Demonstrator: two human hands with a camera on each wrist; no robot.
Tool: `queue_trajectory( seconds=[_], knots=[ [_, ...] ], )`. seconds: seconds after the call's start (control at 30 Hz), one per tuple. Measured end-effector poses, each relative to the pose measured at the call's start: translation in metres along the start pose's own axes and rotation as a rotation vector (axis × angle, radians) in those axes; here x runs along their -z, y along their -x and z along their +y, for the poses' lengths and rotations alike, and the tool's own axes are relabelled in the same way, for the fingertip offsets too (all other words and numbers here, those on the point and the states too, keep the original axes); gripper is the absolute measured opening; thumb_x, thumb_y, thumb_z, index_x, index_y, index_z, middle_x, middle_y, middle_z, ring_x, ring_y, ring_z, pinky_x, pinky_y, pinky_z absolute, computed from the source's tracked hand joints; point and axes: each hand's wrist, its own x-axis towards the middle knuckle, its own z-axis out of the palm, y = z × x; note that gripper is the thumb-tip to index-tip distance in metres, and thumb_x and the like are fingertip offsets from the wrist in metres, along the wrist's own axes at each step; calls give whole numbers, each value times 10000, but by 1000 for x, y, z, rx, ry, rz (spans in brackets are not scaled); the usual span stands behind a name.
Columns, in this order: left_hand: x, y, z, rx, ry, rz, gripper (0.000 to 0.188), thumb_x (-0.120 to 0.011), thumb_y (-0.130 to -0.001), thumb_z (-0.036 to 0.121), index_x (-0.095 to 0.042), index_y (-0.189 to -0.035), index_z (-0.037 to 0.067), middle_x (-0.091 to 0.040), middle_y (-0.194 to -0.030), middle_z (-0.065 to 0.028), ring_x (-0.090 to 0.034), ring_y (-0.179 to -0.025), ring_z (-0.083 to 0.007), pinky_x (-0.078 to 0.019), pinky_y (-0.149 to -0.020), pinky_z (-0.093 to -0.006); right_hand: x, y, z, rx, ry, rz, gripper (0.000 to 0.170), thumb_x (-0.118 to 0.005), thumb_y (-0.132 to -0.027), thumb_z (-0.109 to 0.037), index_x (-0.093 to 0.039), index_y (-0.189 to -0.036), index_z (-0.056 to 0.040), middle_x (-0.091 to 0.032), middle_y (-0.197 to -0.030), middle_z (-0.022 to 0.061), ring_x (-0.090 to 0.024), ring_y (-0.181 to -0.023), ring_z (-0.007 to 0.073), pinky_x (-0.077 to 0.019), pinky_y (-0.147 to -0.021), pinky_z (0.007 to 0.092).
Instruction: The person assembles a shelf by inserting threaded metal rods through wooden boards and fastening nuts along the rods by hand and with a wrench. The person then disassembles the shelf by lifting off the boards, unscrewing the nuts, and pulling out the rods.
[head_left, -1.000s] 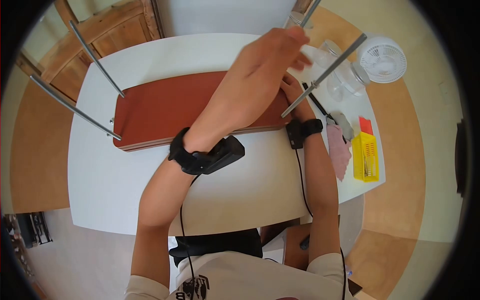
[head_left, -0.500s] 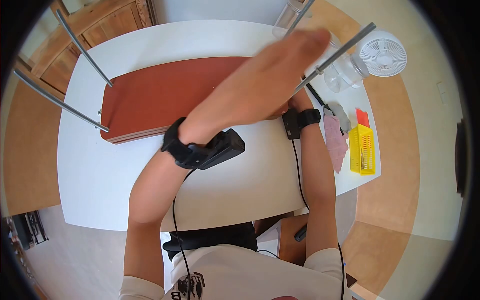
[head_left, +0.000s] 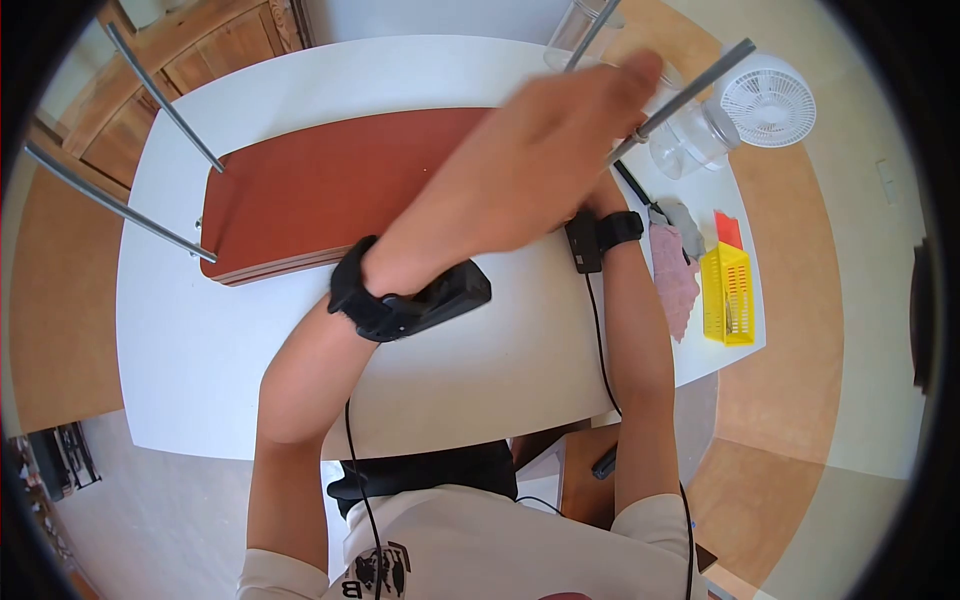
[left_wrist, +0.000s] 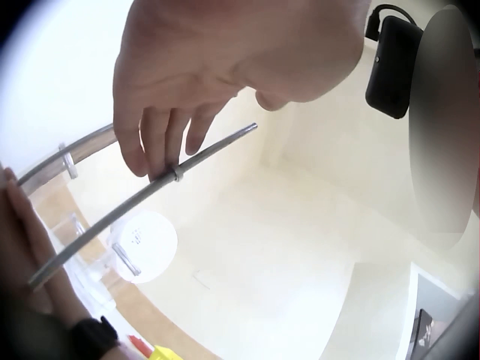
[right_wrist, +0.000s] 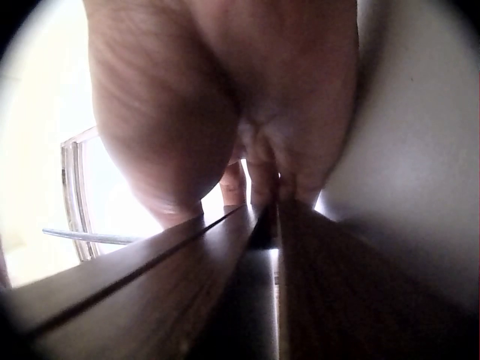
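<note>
A stack of red-brown boards (head_left: 330,185) lies on the white table, with metal rods standing up at its corners. My left hand (head_left: 515,165) reaches across to the right end. In the left wrist view its extended fingers (left_wrist: 156,146) touch the near right rod (left_wrist: 112,214) at a small metal ring (left_wrist: 178,174), while the thumb stays apart from it. My right hand (head_left: 603,197) grips the right end of the stack, partly hidden behind the left one. The right wrist view shows its thumb (right_wrist: 176,210) on the boards' edges and the fingers round the far side.
Clear jars (head_left: 690,145) and a white fan (head_left: 768,105) stand at the back right. Along the right edge lie a pink cloth (head_left: 673,280), a grey cloth (head_left: 684,225), a red piece (head_left: 727,229) and a yellow basket (head_left: 712,300). Two rods (head_left: 120,205) rise at the left end.
My left hand has moved right, from beside the near right rod onto it. The head view has shifted a little; my right hand stays at the stack's end.
</note>
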Motion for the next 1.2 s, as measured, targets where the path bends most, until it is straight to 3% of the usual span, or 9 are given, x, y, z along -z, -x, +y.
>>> queue_trajectory(
  seconds=[0.13, 0.2, 0.5, 0.73, 0.93, 1.0, 1.03, 1.13, 1.2],
  knots=[
    [11, -12, -13, -17, 48, 136, 611, -397, -1098, 519, -662, -1125, -30, -697, -901, -157, -635, -699, -165, -509, -652, -258, -7, -1, -13, -139, 100, 37, 424, -746, -941, -220, -634, -1312, -48, -687, -1191, 55, -657, -1096, 151, -547, -931, 295],
    [-8, -24, -36, -563, 59, 379, 602, -408, -1099, 503, -686, -1085, -30, -689, -793, -139, -626, -642, -167, -500, -637, -253, 9, -12, 0, -154, 166, -29, 410, -755, -935, -221, -643, -1295, -59, -684, -1178, 40, -650, -1096, 138, -544, -933, 296],
    [23, -7, -9, -3, 121, 38, 679, -461, -1046, 608, -595, -1288, -12, -653, -931, -88, -611, -730, -145, -495, -644, -309, -9, 0, -15, -136, 131, 16, 408, -749, -938, -222, -643, -1296, -57, -687, -1202, 70, -663, -1078, 162, -547, -930, 296],
    [-16, -12, -27, -325, -58, 318, 675, -462, -1045, 613, -639, -1213, -16, -636, -827, -45, -569, -742, -108, -467, -614, -281, 3, -3, -5, -206, 131, 62, 376, -752, -938, -246, -663, -1248, -51, -691, -1177, 57, -653, -1077, 145, -522, -939, 279],
    [21, 3, 19, 52, -99, 189, 681, -318, -1117, 527, -694, -1188, -36, -563, -613, 18, -539, -637, -82, -446, -733, -225, 15, -19, 15, -91, 49, -72, 380, -742, -945, -274, -678, -1229, -29, -688, -1150, 43, -614, -1086, 128, -475, -967, 278],
    [20, -4, 9, -63, -147, 431, 681, -317, -1115, 527, -736, -1008, 1, -215, -465, 106, -243, -482, -37, -291, -587, -194, 23, -23, 18, -65, 94, -100, 428, -721, -965, -272, -626, -1306, -31, -659, -1216, 51, -617, -1132, 144, -482, -997, 294],
    [35, -9, 30, -11, -184, 123, 717, -270, -1106, 558, -693, -1198, -14, -564, -609, 5, -542, -623, -95, -444, -726, -237, 24, -24, 21, -64, 81, -108, 412, -724, -964, -261, -634, -1295, -33, -661, -1195, 42, -616, -1120, 134, -482, -990, 287],
    [-19, -33, -3, -197, -132, 353, 782, -231, -1088, 606, -569, -1395, -28, -730, -1098, -155, -684, -1030, -226, -487, -960, -344, 22, -25, 25, -59, -26, -108, 385, -753, -939, -240, -677, -1247, -23, -689, -1138, 42, -614, -1078, 132, -462, -994, 284],
    [-15, -30, -2, -119, -200, 180, 830, -202, -1077, 629, -431, -1507, -44, -546, -1485, -218, -548, -1351, -323, -404, -1128, -424, 21, -23, 21, -78, 1, -96, 367, -757, -935, -228, -682, -1235, -31, -687, -1142, 40, -615, -1089, 133, -462, -1001, 288]
  ],
)
